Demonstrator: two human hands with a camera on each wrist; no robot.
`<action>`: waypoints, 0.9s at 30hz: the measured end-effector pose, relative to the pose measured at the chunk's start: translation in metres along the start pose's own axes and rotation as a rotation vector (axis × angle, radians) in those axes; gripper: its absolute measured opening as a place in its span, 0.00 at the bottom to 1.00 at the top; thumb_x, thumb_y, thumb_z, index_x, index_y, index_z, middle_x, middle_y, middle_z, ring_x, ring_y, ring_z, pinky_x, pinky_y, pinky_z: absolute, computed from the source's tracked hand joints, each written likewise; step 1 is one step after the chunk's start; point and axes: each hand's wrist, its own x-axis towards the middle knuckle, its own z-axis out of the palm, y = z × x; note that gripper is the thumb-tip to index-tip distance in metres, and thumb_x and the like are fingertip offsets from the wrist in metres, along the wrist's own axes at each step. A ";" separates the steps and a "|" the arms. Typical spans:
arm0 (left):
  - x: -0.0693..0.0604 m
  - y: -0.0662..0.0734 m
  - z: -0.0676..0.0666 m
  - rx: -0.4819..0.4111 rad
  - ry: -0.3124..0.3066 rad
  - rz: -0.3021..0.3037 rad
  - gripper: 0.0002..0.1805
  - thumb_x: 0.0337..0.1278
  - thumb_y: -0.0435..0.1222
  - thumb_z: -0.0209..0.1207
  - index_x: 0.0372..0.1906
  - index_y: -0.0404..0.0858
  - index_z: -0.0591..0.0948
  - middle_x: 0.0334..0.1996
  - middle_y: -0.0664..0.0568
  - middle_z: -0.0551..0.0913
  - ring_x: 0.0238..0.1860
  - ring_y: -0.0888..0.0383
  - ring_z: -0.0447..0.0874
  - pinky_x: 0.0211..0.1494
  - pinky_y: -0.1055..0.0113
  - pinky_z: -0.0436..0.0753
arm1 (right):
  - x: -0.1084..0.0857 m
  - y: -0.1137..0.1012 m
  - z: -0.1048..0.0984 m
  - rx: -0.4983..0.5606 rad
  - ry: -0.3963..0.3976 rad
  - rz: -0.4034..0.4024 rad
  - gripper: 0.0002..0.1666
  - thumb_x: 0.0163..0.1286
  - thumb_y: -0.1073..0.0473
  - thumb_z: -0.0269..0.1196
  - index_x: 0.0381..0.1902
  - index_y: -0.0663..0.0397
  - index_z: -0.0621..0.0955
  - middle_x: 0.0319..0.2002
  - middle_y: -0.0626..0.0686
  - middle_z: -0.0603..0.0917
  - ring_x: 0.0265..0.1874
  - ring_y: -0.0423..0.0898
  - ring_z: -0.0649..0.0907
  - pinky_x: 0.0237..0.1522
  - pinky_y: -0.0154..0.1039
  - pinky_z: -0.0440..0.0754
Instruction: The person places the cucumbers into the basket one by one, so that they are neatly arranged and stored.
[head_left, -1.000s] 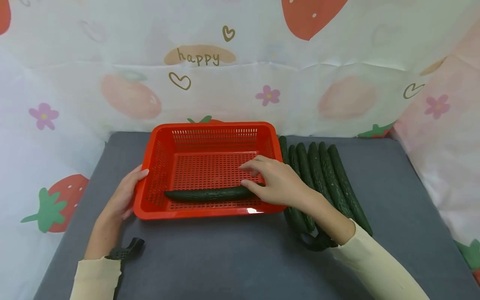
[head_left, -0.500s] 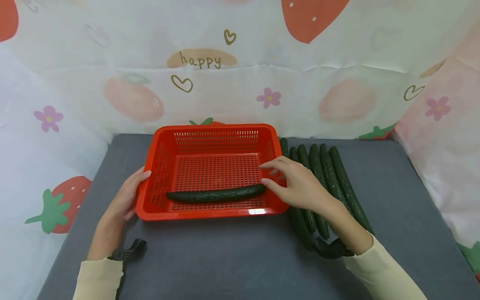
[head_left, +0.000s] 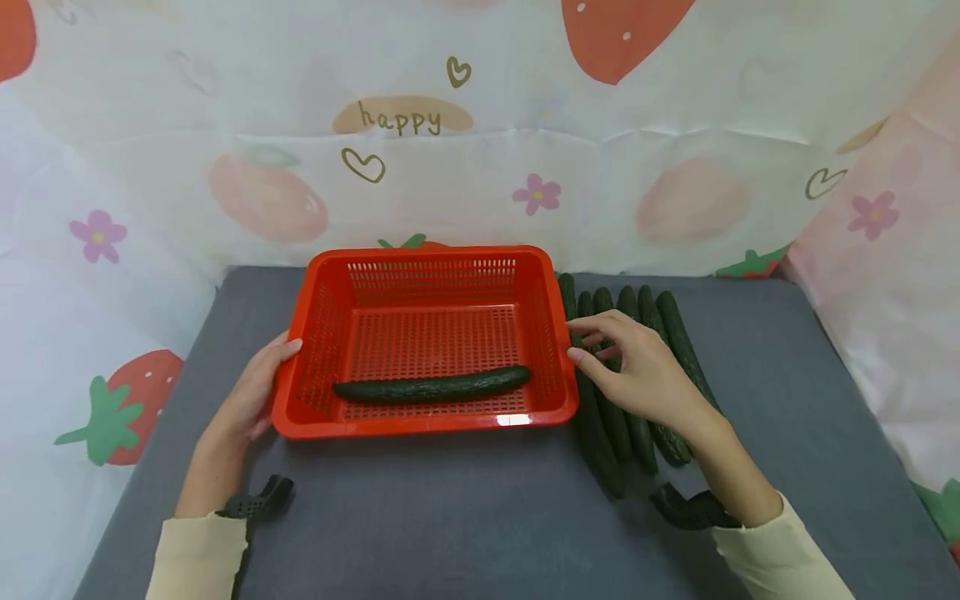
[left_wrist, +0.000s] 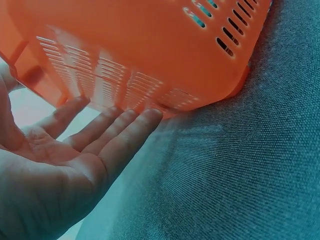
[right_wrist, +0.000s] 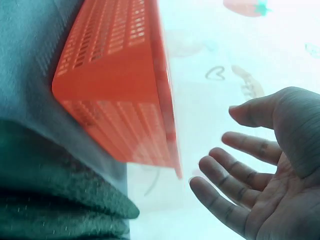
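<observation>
A red plastic basket (head_left: 435, 333) sits on the grey table, with one cucumber (head_left: 432, 387) lying along its near side. My left hand (head_left: 255, 385) holds the basket's left end, thumb over the rim; the left wrist view shows its fingertips (left_wrist: 150, 117) against the outer wall. Just off the basket's right rim, my right hand (head_left: 648, 371) hovers above a row of cucumbers (head_left: 600, 433). Its fingers are loosely bent with nothing between them. In the right wrist view the right hand (right_wrist: 270, 170) is apart from the basket (right_wrist: 115, 95) and the cucumbers (right_wrist: 60, 185).
Several cucumbers lie side by side on the grey table (head_left: 420, 517), right of the basket; the hand and forearm hide parts of them. A printed cloth (head_left: 450, 183) hangs behind the table and at its sides. Each wrist wears a black strap (head_left: 690, 507).
My right hand has moved right, out of the basket, to above the cucumber row. The cucumber in the basket stays put. My left hand has kept its hold on the basket.
</observation>
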 end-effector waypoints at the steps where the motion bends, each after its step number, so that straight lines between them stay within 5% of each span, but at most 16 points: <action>1: 0.000 0.001 0.000 0.002 0.005 0.001 0.21 0.88 0.42 0.39 0.75 0.42 0.64 0.53 0.57 0.87 0.49 0.63 0.91 0.52 0.67 0.91 | -0.001 0.002 -0.002 0.000 0.011 0.001 0.21 0.77 0.58 0.66 0.65 0.57 0.82 0.57 0.56 0.86 0.51 0.53 0.87 0.52 0.54 0.90; 16: 0.004 -0.001 0.003 -0.025 0.002 -0.009 0.23 0.88 0.42 0.40 0.77 0.42 0.63 0.54 0.56 0.85 0.49 0.63 0.90 0.52 0.68 0.91 | -0.032 0.037 -0.028 -0.070 0.148 0.060 0.24 0.77 0.60 0.66 0.68 0.56 0.80 0.60 0.62 0.83 0.53 0.61 0.86 0.47 0.57 0.90; 27: -0.001 -0.001 0.000 0.007 0.039 -0.016 0.22 0.87 0.43 0.41 0.75 0.43 0.64 0.53 0.58 0.85 0.49 0.65 0.90 0.52 0.69 0.90 | -0.046 0.064 -0.040 -0.120 0.136 0.159 0.28 0.79 0.57 0.64 0.71 0.62 0.76 0.62 0.68 0.80 0.55 0.67 0.84 0.50 0.62 0.87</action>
